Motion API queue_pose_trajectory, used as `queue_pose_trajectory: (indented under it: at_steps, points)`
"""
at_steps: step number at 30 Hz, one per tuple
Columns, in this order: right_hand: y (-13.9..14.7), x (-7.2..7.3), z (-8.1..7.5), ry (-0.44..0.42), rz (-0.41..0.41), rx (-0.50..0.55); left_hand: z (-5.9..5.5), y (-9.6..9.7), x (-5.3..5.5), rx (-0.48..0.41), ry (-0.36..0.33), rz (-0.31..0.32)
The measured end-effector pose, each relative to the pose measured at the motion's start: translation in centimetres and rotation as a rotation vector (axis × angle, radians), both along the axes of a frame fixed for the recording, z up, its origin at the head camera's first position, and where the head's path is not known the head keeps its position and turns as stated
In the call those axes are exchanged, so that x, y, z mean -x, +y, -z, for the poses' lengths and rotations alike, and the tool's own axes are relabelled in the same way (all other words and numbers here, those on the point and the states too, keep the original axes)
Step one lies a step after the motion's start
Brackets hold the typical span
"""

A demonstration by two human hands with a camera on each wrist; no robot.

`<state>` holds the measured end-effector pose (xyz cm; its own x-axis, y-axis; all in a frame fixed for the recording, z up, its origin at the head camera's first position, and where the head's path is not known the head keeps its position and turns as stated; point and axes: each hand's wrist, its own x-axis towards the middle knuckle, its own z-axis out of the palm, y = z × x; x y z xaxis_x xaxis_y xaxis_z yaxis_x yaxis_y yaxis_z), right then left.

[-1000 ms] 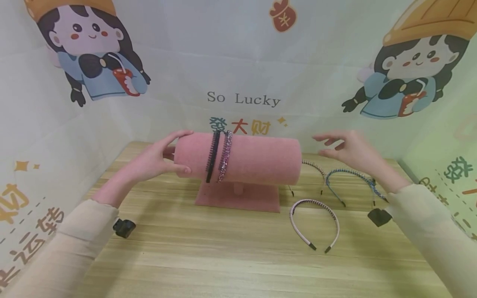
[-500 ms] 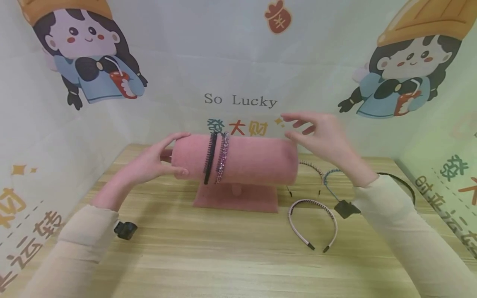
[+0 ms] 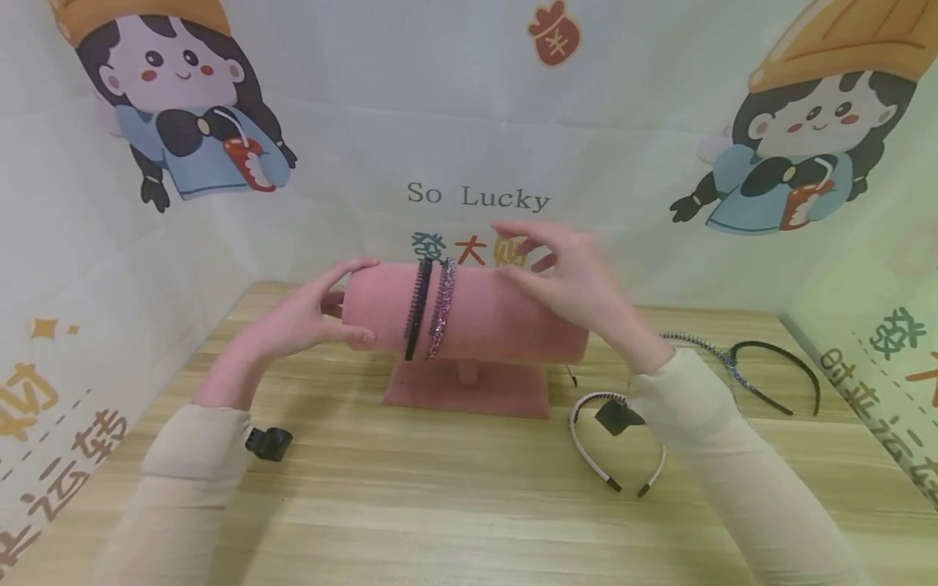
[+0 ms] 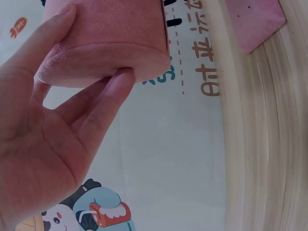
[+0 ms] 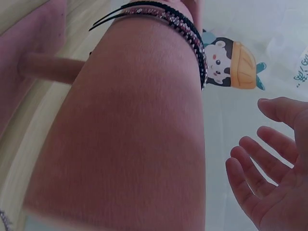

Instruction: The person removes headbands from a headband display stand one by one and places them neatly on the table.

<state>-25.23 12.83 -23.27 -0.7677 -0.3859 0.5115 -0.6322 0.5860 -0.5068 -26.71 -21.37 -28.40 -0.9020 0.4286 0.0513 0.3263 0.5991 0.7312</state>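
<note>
A pink velvet headband display stand (image 3: 506,313) with a horizontal roll stands on the table. A black toothed headband (image 3: 418,309) and a glittery purple headband (image 3: 441,313) sit side by side round the roll, left of its middle. My left hand (image 3: 293,319) grips the roll's left end; in the left wrist view, the thumb lies on its side and a finger (image 4: 118,86) presses the end face. My right hand (image 3: 567,273) hovers over the roll's right part, thumb and fingers apart, holding nothing. The right wrist view shows that hand (image 5: 274,163) beside the roll, its fingers loosely bent.
A pale pink headband (image 3: 579,443) lies on the table at front right, partly behind the right wrist's camera. A blue headband (image 3: 696,340) and a black headband (image 3: 813,374) lie farther right. Printed cloth (image 3: 352,122) walls the back and sides of the wooden table (image 3: 410,505).
My right hand has moved left from beyond the roll's right end to over its right part. My left hand keeps hold of the left end; the headbands on the roll have not moved.
</note>
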Motion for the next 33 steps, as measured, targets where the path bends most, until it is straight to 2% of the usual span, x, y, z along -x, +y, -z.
queue_pose_trajectory:
  at_steps: [6,10,14,17,21,25,29,33]
  points:
    - [-1.9,0.1,0.9,-0.071,-0.043,-0.002,0.1,0.2,-0.1,-0.018,-0.007,-0.001]
    - [-2.8,0.3,1.5,-0.122,-0.058,-0.023,0.2,0.5,-0.3,-0.008,0.008,-0.026]
    - [-3.2,0.6,1.9,-0.131,-0.054,-0.069,0.7,1.4,-0.3,-0.009,0.040,-0.109]
    - [-3.4,0.8,2.1,-0.113,-0.039,-0.106,1.2,2.1,-0.1,-0.032,0.100,-0.182]
    - [-3.6,1.0,2.2,-0.103,-0.035,-0.090,1.8,2.7,0.3,-0.079,0.191,-0.239]
    - [-3.8,0.9,2.1,-0.100,-0.016,-0.098,2.2,2.9,0.6,-0.141,0.210,-0.250]
    - [-4.1,0.7,2.2,-0.072,0.026,-0.153,2.7,2.6,0.9,-0.198,0.181,-0.237]
    - [-4.5,0.5,2.5,-0.038,0.072,-0.216,2.9,1.8,1.3,-0.214,0.152,-0.206]
